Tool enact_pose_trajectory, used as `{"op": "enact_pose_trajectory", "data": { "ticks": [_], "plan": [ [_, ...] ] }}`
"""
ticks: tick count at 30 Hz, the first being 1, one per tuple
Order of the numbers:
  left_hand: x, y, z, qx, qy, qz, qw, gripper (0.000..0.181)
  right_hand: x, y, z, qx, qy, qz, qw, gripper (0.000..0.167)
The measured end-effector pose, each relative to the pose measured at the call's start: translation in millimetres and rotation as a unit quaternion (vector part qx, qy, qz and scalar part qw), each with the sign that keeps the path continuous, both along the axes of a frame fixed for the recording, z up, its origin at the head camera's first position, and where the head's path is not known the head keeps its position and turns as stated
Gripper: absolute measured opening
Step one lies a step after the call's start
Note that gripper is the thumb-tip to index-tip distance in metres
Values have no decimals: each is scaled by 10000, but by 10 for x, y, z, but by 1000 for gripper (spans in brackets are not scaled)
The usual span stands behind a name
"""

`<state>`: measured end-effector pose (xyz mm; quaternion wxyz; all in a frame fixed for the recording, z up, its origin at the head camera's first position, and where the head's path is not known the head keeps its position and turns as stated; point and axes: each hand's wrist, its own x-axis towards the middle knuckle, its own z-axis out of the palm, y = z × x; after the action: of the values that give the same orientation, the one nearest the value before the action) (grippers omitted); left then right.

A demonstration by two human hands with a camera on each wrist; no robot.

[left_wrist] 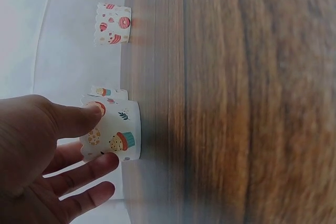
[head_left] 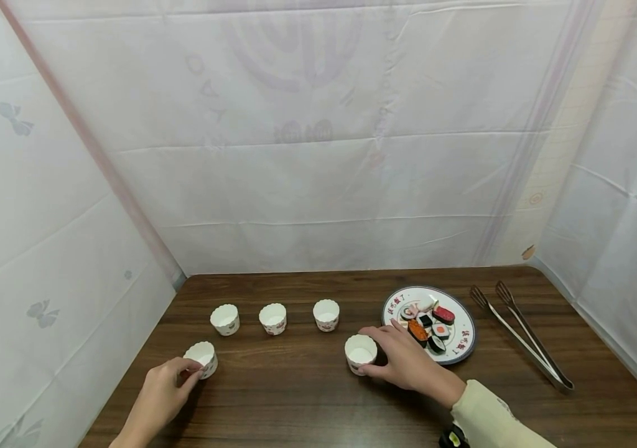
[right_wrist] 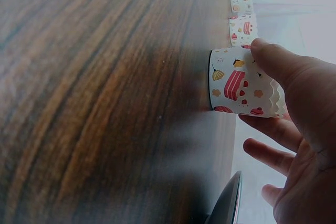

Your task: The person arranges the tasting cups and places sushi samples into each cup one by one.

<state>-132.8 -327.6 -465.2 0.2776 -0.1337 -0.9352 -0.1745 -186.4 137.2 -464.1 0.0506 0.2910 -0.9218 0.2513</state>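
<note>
Near the table's left side, my left hand (head_left: 162,395) pinches a white paper baking cup (head_left: 202,359) by its wall. In the left wrist view the thumb lies on one side of this cup (left_wrist: 118,129), which has cupcake prints and a scalloped rim. My right hand (head_left: 405,359) holds another baking cup (head_left: 360,354) between thumb and fingers, just left of the sushi plate (head_left: 464,351). Cake and flower prints cover that cup (right_wrist: 244,85) in the right wrist view. Both cups are upright, and the parts seen inside look bare white.
Behind the hands stand three more baking cups, a left one (head_left: 225,319), a middle one (head_left: 272,318) and a right one (head_left: 326,315). Several sushi pieces (head_left: 443,314) lie on the plate. Metal tongs (head_left: 542,358) rest at the right. White cloth (head_left: 318,186) hangs behind the wooden table (head_left: 285,404).
</note>
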Motion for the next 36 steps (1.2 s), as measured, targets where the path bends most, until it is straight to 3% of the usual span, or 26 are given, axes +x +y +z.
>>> {"op": "enact_pose_trajectory", "data": {
  "ticks": [12,15,25,36],
  "plan": [
    [-5,12,21,113,50,-34,9999,28,3,7,12,44,55,-44,10000,63],
    [-12,28,50,206,191,-98,9996,31,4,9,8,38,39,-45,10000,62],
    [-117,205,210,514,973,-782,9909,38,-5,-3,-8,72,-50,-88,9999,64],
    [-283,571,381,530,1035,-1469,9823,34,-6,3,3,174,-23,-82,9998,66]
  ]
}}
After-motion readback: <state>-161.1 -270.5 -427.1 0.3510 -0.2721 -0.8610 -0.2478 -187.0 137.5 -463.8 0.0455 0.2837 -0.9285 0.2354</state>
